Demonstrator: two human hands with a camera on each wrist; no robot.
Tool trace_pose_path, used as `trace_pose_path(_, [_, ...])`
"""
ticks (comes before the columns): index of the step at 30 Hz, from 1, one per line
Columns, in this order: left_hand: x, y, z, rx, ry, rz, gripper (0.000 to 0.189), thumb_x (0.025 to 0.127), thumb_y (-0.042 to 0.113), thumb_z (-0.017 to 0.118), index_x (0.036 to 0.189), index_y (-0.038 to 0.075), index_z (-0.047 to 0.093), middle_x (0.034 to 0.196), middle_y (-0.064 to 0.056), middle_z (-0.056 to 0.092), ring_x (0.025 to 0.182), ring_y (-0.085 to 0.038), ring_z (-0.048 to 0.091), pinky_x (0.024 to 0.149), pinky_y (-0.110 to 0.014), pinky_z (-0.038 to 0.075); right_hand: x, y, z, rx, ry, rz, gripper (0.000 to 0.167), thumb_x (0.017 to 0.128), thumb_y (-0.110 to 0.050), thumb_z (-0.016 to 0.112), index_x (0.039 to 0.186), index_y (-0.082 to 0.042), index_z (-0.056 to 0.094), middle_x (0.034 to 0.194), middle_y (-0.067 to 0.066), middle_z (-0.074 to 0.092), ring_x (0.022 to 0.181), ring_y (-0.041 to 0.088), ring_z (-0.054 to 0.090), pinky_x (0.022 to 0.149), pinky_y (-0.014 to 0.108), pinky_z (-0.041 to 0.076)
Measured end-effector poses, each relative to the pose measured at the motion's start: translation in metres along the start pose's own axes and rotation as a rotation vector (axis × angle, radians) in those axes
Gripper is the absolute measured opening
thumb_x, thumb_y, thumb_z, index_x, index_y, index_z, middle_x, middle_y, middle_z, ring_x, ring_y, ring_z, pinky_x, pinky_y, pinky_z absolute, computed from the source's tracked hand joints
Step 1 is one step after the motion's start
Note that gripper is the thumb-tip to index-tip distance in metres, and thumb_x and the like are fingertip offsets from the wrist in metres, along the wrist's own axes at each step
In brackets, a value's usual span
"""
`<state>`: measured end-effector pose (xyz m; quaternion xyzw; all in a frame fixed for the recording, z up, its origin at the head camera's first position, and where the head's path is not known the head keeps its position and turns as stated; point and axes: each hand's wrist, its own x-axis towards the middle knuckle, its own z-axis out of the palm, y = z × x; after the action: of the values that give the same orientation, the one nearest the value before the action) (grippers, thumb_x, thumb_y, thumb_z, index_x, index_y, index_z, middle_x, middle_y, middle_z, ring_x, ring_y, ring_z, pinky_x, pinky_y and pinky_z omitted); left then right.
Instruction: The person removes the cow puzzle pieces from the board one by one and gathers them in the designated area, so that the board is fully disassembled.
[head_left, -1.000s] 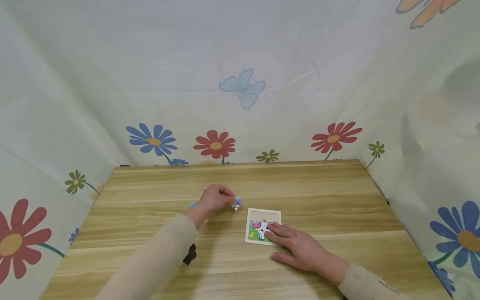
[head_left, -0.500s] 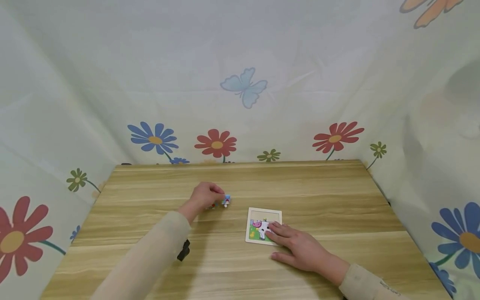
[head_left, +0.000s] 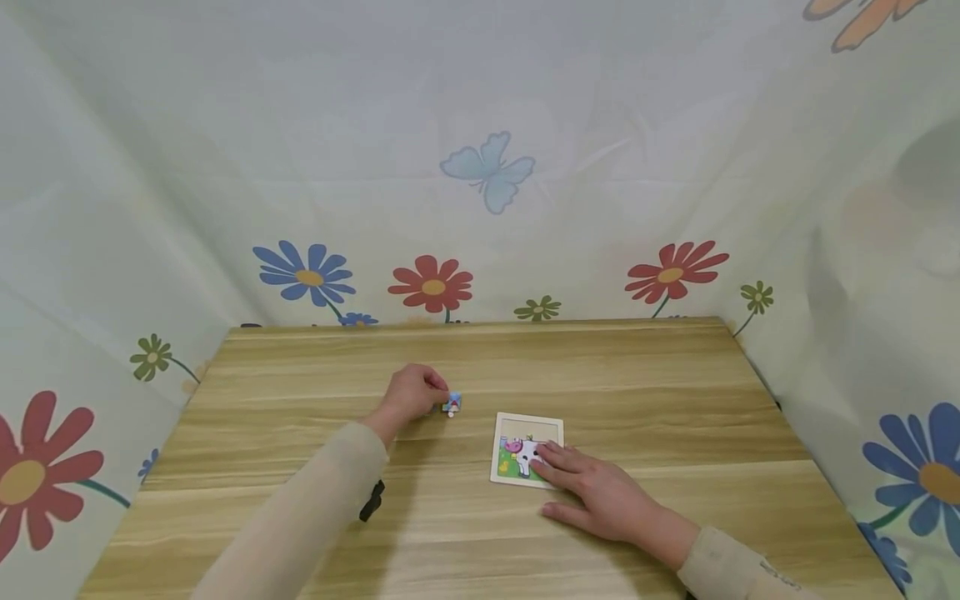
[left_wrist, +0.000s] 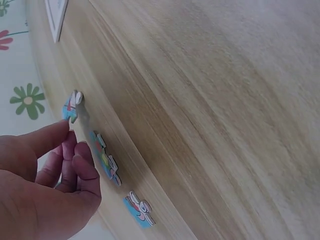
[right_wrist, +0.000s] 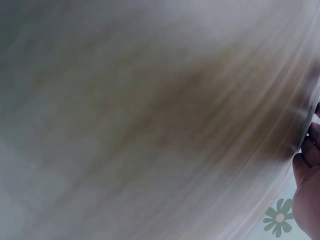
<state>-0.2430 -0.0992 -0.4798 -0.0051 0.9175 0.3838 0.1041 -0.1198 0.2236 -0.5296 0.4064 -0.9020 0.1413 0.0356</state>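
Note:
My left hand [head_left: 412, 393] pinches a small blue puzzle piece [head_left: 453, 403] with a red and white picture between thumb and forefinger. In the left wrist view this puzzle piece [left_wrist: 73, 104] sits tilted at the fingertips, close over the table. Two more puzzle pieces lie nearby: a long multicoloured one [left_wrist: 105, 157] and a blue one with white and red [left_wrist: 139, 209]. The right hand [head_left: 600, 492] rests with straight fingers on the lower right of a pale-framed cow puzzle [head_left: 513, 457], hiding part of it. The puzzle's upper part shows bare beige backing.
Wood-grain table [head_left: 637, 375] spreads under both hands. A flowered cloth [head_left: 495, 233] hangs behind it and along both sides. A black strap piece [head_left: 372, 501] shows below the left wrist.
My left hand has shifted left, carrying the blue puzzle piece away from the cow puzzle, and has stayed nearly still over the last half second. The right hand holds its place.

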Motion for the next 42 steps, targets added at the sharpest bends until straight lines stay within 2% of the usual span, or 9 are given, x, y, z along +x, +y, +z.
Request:
trace_pose_path(7, [0.0036,-0.0012,0.0057,0.093,0.025,0.052,0.01,0.081,0.015,0.074,0.079,0.009,0.066,0.074,0.0,0.06,0.07,-0.016,0.053,0.063,-0.029,0.045,-0.0001,0.0006,0.0007,-0.001,0.008,-0.005,0.062,0.091,-0.053,0.053,0.143,-0.021,0.042,0.149,0.002,0.035,0.134,0.026,0.036,0.099,0.047,0.039])
trace_pose_path(21, [0.0055,-0.0037,0.0085,0.193,0.067,0.089,0.013,0.081,0.015,0.076,0.076,0.012,0.064,0.073,0.001,0.06,0.07,-0.017,0.053,0.067,-0.031,0.045,0.0,-0.0002,0.0004,0.004,0.004,0.003,0.062,0.091,-0.053,0.052,0.144,-0.021,0.042,0.15,0.001,0.034,0.134,0.024,0.035,0.1,0.046,0.038])
trace_pose_path(26, [0.0039,-0.0032,0.0068,0.187,0.029,0.117,0.009,0.082,0.013,0.074,0.086,0.011,0.066,0.082,0.0,0.061,0.077,-0.017,0.054,0.073,-0.033,0.047,0.0,-0.0001,0.0,0.0,-0.008,0.01,0.062,0.092,-0.053,0.051,0.144,-0.021,0.041,0.15,0.001,0.033,0.135,0.024,0.034,0.099,0.047,0.038])
trace_pose_path(30, [0.0028,-0.0036,0.0065,0.187,-0.015,0.154,0.014,0.083,0.013,0.074,0.094,0.009,0.068,0.089,-0.002,0.062,0.082,-0.017,0.055,0.077,-0.034,0.048,0.0,-0.0004,-0.0002,0.001,-0.013,0.017,0.062,0.092,-0.054,0.052,0.144,-0.021,0.041,0.15,0.0,0.033,0.135,0.024,0.033,0.1,0.047,0.037])
trace_pose_path(42, [0.0053,-0.0085,0.0101,0.211,-0.026,0.19,0.011,0.082,0.012,0.074,0.09,0.008,0.068,0.086,-0.001,0.062,0.079,-0.015,0.055,0.076,-0.033,0.047,0.0011,-0.003,-0.0021,0.014,-0.012,0.028,0.062,0.091,-0.053,0.054,0.143,-0.021,0.042,0.15,0.0,0.034,0.136,0.022,0.032,0.102,0.045,0.036])
